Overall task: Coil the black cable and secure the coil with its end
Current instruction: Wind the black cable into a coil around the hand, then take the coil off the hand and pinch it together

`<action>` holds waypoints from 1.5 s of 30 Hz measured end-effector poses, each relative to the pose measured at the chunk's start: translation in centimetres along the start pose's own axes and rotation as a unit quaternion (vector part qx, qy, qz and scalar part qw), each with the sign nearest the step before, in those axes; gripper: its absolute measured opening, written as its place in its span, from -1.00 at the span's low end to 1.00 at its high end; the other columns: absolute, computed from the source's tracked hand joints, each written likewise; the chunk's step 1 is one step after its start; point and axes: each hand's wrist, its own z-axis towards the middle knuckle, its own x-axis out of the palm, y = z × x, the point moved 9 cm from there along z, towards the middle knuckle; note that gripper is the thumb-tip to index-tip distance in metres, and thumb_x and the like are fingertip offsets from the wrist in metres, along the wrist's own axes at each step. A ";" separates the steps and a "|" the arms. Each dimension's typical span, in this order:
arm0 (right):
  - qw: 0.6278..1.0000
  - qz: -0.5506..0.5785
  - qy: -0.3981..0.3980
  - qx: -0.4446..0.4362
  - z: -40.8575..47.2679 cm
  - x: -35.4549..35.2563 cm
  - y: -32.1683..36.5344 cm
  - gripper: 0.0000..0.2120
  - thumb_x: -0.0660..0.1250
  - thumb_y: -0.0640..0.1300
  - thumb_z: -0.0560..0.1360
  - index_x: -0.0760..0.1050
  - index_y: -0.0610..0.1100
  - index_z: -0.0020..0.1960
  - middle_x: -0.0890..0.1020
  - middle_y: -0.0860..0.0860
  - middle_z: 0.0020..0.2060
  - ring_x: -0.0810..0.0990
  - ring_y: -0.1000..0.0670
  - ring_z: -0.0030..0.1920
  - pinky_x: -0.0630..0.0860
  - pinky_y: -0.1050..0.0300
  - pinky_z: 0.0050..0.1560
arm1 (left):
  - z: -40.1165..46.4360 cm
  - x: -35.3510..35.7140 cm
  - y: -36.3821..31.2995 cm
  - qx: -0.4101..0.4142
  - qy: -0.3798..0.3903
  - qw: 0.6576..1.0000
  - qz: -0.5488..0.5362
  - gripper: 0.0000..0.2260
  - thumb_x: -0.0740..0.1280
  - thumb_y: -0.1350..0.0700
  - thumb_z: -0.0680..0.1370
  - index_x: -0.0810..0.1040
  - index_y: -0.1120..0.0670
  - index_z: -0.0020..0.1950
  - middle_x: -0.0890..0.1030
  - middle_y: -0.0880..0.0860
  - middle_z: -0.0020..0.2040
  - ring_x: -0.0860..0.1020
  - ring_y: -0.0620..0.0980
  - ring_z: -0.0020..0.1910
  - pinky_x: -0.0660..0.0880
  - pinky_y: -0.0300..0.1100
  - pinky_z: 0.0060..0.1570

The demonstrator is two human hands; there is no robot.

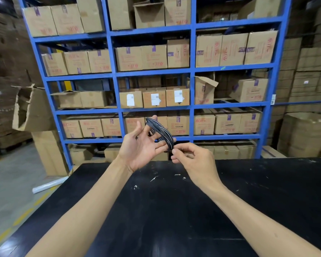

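The black cable (160,133) is wound in several loops around the spread fingers of my left hand (140,148), held palm-up above the far edge of the black table. The loops run from the fingertips near the top down to the lower fingers. My right hand (191,160) sits just right of the coil, its thumb and forefinger pinched on the cable's end (175,150) at the coil's lower edge. How the end runs behind the coil is hidden.
A black table (174,210) with white scuffs fills the foreground below both forearms. Behind it stands a blue shelving rack (192,71) full of cardboard boxes. A torn box stack (35,112) and a white roll (46,186) are on the floor at left.
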 end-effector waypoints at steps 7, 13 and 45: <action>0.994 0.098 -0.041 0.006 0.1 -0.8 0.3 -0.85 0.55 -0.17 0.50 0.68 -0.07 0.06 0.78 0.05 -0.16 0.79 0.01 -0.19 0.72 0.16 -0.15 | 0.5 0.6 0.5 0.009 -0.004 1.000 -0.005 -0.53 0.08 -0.20 0.69 0.40 -0.04 0.54 0.17 0.25 0.61 0.43 0.44 0.39 0.42 0.30 0.34; 0.998 0.062 0.002 0.008 1.1 -0.4 0.1 -0.73 0.50 -0.11 0.55 0.63 0.01 0.23 0.78 0.01 -0.18 0.78 0.02 -0.19 0.73 0.12 -0.13 | 0.8 0.4 0.0 0.018 -0.015 0.999 0.025 -0.54 0.09 -0.19 0.69 0.43 -0.05 0.52 0.32 0.26 0.55 0.46 0.38 0.39 0.43 0.28 0.34; 0.963 -0.224 0.099 0.113 3.1 -2.1 -4.8 -0.71 0.33 -0.02 0.67 0.62 -0.06 -0.19 0.73 0.02 -0.39 0.73 0.15 -0.39 0.57 0.30 -0.24 | -0.1 -3.0 -4.5 0.169 -0.085 0.949 0.253 -0.63 0.39 0.01 0.59 0.61 0.20 0.31 0.63 0.23 0.29 0.59 0.15 0.31 0.49 0.03 0.34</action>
